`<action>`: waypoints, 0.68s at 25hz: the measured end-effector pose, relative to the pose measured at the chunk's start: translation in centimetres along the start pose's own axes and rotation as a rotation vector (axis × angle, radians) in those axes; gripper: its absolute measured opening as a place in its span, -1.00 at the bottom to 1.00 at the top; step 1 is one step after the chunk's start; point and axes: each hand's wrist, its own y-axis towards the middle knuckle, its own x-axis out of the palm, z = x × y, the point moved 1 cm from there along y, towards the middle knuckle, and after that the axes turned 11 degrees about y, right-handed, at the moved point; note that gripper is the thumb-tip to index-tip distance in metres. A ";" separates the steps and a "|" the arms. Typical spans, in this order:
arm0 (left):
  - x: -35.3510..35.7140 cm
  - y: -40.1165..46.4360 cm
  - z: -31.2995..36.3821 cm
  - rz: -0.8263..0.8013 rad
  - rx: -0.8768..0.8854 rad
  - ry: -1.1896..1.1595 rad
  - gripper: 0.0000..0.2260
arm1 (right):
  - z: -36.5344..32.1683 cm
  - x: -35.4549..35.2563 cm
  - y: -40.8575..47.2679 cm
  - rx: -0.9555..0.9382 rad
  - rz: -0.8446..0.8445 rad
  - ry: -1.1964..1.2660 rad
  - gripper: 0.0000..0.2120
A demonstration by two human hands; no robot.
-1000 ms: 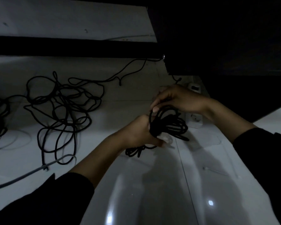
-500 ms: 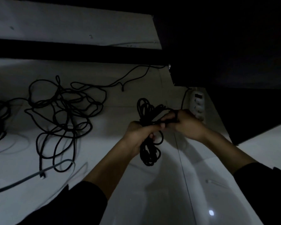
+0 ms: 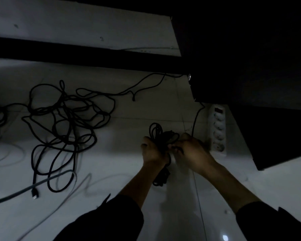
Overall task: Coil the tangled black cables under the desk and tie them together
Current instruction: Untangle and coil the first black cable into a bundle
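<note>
The coiled black cable bundle (image 3: 161, 141) hangs upright above the floor (image 3: 111, 153), clenched in the left hand (image 3: 152, 150); the right hand (image 3: 191, 152), just beside it, pinches a strand at its middle. The tangled cables (image 3: 63, 122) lie well to the left.

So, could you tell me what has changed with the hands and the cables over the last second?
The left hand has turned the coiled bundle upright from lying sideways, loops now rising above the fist. The right hand, earlier arched over the coil's top, now pinches a strand beside it. Both keep their hold. The tangled cables and power strip lie unchanged on the floor.
</note>
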 end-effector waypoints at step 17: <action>-0.4 -0.3 -0.4 -0.097 0.003 0.100 -0.38 | 2.2 4.6 1.0 0.107 0.191 -0.065 -0.71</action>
